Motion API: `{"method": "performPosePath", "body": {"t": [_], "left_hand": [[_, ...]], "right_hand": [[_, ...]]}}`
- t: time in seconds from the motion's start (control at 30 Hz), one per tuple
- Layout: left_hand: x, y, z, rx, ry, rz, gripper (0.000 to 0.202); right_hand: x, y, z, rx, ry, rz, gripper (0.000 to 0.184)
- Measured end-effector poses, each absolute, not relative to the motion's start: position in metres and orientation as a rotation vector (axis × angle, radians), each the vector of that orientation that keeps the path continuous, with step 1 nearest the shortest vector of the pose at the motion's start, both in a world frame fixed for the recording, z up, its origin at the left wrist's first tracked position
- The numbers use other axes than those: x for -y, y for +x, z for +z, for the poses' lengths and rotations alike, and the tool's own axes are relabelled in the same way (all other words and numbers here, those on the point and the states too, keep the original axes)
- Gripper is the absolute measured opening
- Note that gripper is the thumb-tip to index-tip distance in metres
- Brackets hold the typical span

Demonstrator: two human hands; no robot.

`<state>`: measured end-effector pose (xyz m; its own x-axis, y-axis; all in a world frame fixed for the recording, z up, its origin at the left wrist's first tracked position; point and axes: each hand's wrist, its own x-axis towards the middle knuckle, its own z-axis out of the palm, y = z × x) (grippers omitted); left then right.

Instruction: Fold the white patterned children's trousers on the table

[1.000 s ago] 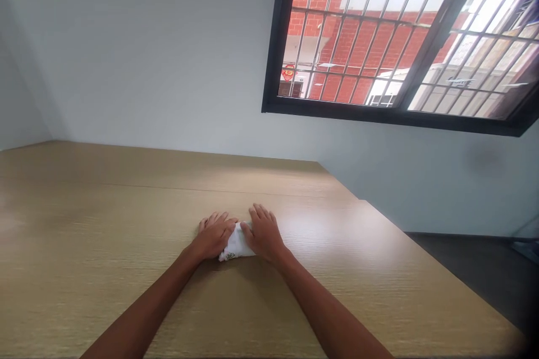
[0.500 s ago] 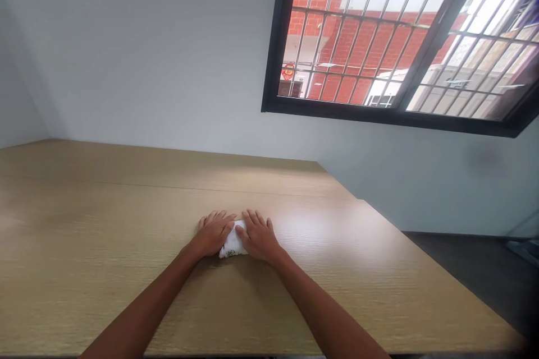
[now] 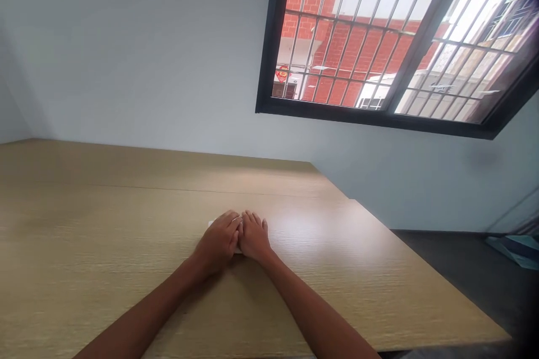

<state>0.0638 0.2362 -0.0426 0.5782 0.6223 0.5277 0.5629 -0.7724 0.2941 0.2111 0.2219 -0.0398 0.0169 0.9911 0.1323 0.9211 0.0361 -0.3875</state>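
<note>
My left hand [image 3: 219, 242] and my right hand [image 3: 254, 237] lie side by side near the middle of the light wooden table [image 3: 105, 269], their fingertips almost meeting. Between and under them is a white cloth [image 3: 211, 224], nearly all hidden. Only a thin strip of it shows past the left hand's fingers, and a sliver shows below the gap between my hands. Both hands press on it from above, with the fingers close together.
A seam crosses the far part of the table. Beyond it stand a grey wall and a black-framed, barred window [image 3: 374, 39] facing a red brick building. Right of the table's edge lies a dark floor with a teal flat object [image 3: 514, 251].
My hands have moved together and now cover the white cloth, which showed plainly between them before. The view has tilted slightly, bringing the teal object into sight.
</note>
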Motion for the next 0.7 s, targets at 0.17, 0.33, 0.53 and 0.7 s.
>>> {"method": "performPosePath", "body": {"t": [0.17, 0.33, 0.53, 0.7], "left_hand": [[-0.248, 0.060, -0.064, -1.175, 2.652, 0.703, 0.047], [-0.253, 0.051, -0.063, -1.251, 2.565, 0.643, 0.057], [-0.258, 0.042, -0.055, -1.389, 2.441, 0.469, 0.071], [-0.264, 0.031, -0.057, -1.527, 2.373, 0.381, 0.069]], "right_hand": [[-0.225, 0.213, -0.039, 1.940, -1.913, 0.226, 0.046], [-0.230, 0.222, -0.038, 1.956, -1.915, 0.174, 0.042], [-0.232, 0.231, -0.037, 2.001, -1.902, 0.221, 0.040], [-0.234, 0.236, -0.036, 1.993, -1.864, 0.264, 0.038]]}}
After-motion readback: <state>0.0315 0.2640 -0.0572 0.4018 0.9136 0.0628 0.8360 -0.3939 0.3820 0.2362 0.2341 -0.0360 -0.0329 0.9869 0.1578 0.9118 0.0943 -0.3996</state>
